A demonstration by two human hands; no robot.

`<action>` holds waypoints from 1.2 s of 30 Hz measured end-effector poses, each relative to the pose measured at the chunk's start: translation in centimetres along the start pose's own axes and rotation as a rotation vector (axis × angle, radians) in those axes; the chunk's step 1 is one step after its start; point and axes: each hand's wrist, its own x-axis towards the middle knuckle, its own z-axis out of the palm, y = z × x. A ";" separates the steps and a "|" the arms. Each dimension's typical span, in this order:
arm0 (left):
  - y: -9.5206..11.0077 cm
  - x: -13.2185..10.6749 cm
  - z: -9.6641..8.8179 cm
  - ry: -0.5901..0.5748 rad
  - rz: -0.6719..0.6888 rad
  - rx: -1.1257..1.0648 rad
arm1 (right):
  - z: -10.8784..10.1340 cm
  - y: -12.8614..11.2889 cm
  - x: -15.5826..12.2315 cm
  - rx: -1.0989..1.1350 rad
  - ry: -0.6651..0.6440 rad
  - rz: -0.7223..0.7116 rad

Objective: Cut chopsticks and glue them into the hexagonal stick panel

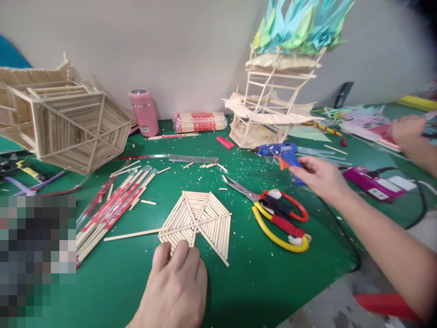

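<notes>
My left hand (175,284) rests on the green table (252,282) with its fingers pressed together on the near edge of a flat hexagonal panel of wooden sticks (198,223). A long loose stick (131,235) juts out from the panel's left side. My right hand (319,175) is closed around the handle of a blue hot glue gun (282,154), which lies behind the scissors. Its nozzle points left.
Red and yellow scissors (278,218) lie right of the panel. Packs of chopsticks (112,205) lie at left, a metal ruler (193,159) behind. A stick lantern frame (64,120), pink bottle (144,112) and stick tower with paper leaves (273,100) stand at the back. Another person's hand (408,130) works at far right.
</notes>
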 end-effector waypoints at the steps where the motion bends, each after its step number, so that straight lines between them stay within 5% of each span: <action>1: -0.1 -0.1 0.2 0.008 -0.006 -0.031 | -0.2 -0.5 0.1 0.029 -0.007 0.016; 9: -0.5 -0.2 1.3 0.076 -0.018 -0.205 | -1.0 -4.9 -3.0 0.275 -0.217 0.077; 18: -0.2 0.2 -0.1 -0.058 -0.088 -0.185 | 0.2 -7.0 -8.2 0.452 -0.470 0.151; 26: 0.0 0.2 -0.6 -0.103 -0.049 -0.109 | 0.5 -7.5 -9.8 0.274 -0.526 0.044; 32: -0.7 0.1 0.6 -0.077 -0.082 -0.285 | 0.7 -7.8 -11.5 0.249 -0.653 0.040; 36: -0.9 -0.1 1.1 -0.071 -0.093 -0.355 | 0.8 -7.5 -12.9 0.106 -0.636 -0.095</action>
